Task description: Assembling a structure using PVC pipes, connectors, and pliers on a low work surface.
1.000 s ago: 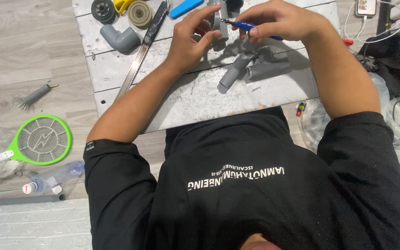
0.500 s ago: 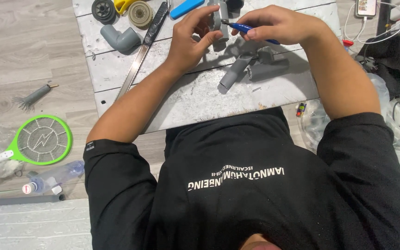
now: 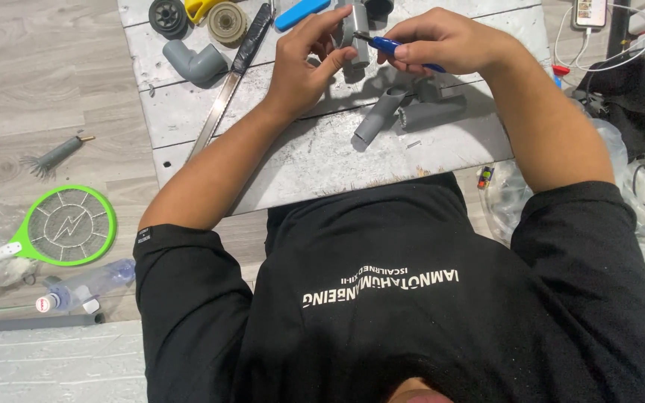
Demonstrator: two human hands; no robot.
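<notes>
Marking step, it seems: left hand [image 3: 304,71] pinches grey pipe piece [image 3: 357,33] upright over board [image 3: 315,153]; right hand [image 3: 442,41] grips blue pen [image 3: 390,47], tip at pipe. Next calls for steady pipe.

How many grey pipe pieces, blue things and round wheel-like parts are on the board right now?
Grey pipe pieces: 4 (elbow, piece held by the left hand at, two lying pieces)
Blue things: 2 (pen-like tool in the right hand, flat blue piece)
Round wheel-like parts: 2 ()
Total: 8
</notes>
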